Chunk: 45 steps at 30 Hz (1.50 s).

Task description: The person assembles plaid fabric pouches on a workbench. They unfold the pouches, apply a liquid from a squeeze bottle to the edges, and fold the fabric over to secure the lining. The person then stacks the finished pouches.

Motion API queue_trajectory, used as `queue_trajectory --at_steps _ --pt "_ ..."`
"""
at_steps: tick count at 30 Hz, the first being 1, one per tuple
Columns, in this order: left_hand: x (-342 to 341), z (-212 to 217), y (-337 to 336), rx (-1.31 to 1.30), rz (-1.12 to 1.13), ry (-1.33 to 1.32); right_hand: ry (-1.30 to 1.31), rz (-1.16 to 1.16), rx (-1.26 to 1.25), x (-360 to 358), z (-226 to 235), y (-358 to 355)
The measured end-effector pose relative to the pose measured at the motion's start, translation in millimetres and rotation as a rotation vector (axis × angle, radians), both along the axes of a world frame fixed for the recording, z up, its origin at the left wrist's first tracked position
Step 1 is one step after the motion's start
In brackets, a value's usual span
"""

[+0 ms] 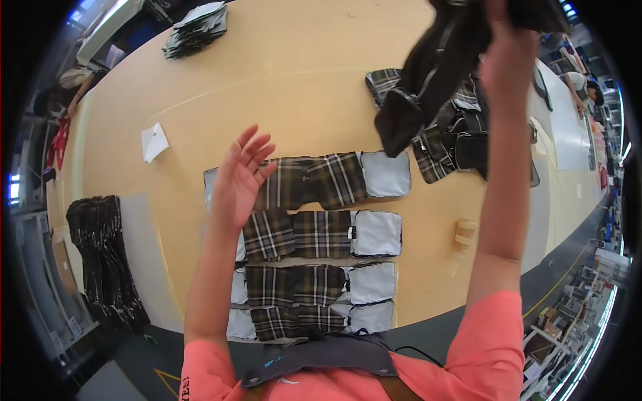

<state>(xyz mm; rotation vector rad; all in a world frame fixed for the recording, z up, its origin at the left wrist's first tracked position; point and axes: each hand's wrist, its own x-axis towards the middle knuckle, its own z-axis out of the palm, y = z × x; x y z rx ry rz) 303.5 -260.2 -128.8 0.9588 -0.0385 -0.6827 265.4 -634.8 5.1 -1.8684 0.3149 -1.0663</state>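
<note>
Head view: I log the right hand (506, 57) raised at the upper right, closed around a bundle of dark cloth (438, 60). The bundle hangs in folds, its lower end in front of the area between the plaid rows and a heap of cloth pieces (471, 150); I cannot count its layers.

I read the left hand (244, 175) as open and holding nothing, fingers spread and slightly curled. It sits in front of the left part of the top plaid piece (341, 179); contact with the cloth I cannot tell.

Below that piece I note three more plaid pieces (322, 234), four rows in all, stacked down the tabletop (281, 100) toward the wearer. Each is brown and black check with a pale grey panel at the right end; pale ends also show at left.

Right of the rows I see a small tan roll (466, 234). At the left edge lies a thick dark stack (103, 257); farther up, a folded white paper (154, 142) and a pile of flat sheets (196, 30). Co-workers appear at both sides, one near red cloth (59, 142) at left.
</note>
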Motion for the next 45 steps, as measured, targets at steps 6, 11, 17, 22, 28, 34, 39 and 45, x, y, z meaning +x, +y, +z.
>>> queue_trajectory --at_steps 6,11,17,22,28,34,39,45 --pt "91 -68 24 -0.494 -0.146 0.076 0.191 0.659 -0.370 35 -132 208" --pt "133 -180 119 0.244 0.292 -0.521 0.304 0.332 -0.409 -1 -214 194" --pt "124 -122 123 -0.406 0.109 0.155 0.920 0.038 -0.236 -23 -283 105" --pt "161 -140 184 0.156 0.072 0.344 0.646 0.055 0.002 0 -311 76" --pt "162 -151 106 0.801 0.044 0.198 0.710 0.046 0.059 -23 -308 -2" --pt "142 -135 97 1.003 0.065 -0.047 0.531 -0.101 -0.099 -31 -296 1" --pt "141 -102 101 1.150 -0.064 -0.233 0.492 -0.241 -0.499 -31 -293 -1" --pt "158 -109 89 1.265 0.175 -0.456 0.405 -0.123 0.088 -20 -267 20"
